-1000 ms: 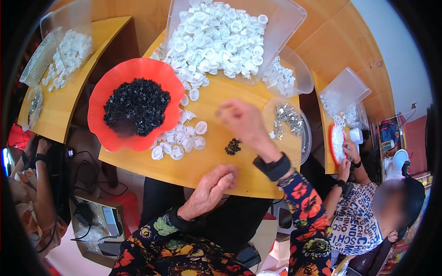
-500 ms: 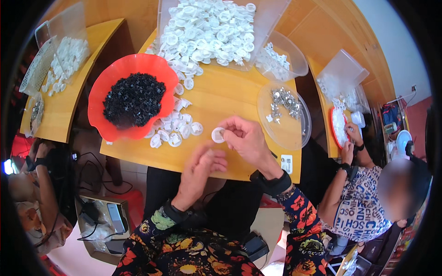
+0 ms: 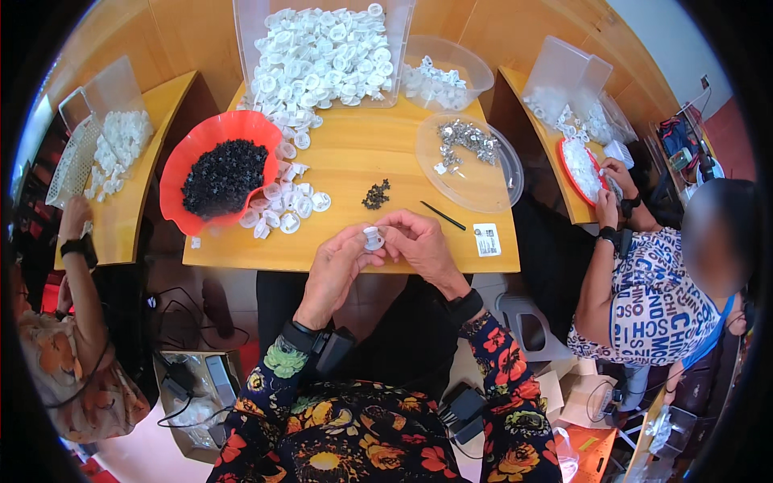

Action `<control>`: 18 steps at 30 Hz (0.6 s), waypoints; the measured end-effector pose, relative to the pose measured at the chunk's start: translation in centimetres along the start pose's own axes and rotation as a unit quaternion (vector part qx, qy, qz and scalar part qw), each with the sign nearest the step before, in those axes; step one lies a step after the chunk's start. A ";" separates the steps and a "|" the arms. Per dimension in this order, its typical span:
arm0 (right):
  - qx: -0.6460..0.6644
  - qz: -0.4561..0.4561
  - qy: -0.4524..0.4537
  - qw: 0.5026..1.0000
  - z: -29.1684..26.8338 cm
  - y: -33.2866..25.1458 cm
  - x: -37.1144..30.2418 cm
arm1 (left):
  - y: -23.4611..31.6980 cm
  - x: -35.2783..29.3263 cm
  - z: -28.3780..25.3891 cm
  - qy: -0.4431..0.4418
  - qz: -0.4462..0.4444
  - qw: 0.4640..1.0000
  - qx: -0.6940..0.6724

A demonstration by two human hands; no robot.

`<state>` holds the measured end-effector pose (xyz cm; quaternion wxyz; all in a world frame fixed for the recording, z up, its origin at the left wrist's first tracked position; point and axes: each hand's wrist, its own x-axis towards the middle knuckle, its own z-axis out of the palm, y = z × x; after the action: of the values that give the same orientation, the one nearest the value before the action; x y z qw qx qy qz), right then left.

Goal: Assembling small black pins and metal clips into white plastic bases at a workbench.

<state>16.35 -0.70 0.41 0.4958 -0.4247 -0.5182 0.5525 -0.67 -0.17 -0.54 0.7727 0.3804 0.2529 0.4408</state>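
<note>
Pinching a round white plastic piece [image 3: 373, 238], both hands [image 3: 334, 264] curl closed near knobbly black bits [image 3: 376, 195].

Small wht plastic pc [image 3: 373, 238], roundish, approx upright, narrower top at 12 o'clock, wider rim twd 6, held btwn fingertips: L hand [image 3: 334, 264] at its 8 o'clock, R hand [image 3: 422, 244] at 3; edges partly hidden.

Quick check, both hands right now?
Left hand: closed, holding a small white plastic piece.
Right hand: fingers bent in at the piece's right side; whether they grip it cannot be told.
</note>
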 end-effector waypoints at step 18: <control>-0.065 -0.065 0.033 0.995 0.5 0.5 -0.8 | 0.3 0.2 -0.3 0.009 -0.034 0.999 -0.018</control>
<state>15.95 -1.51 -0.09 0.5192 -0.4394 -0.5626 0.4700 -0.96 0.20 -0.53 0.7916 0.3535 0.2642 0.4226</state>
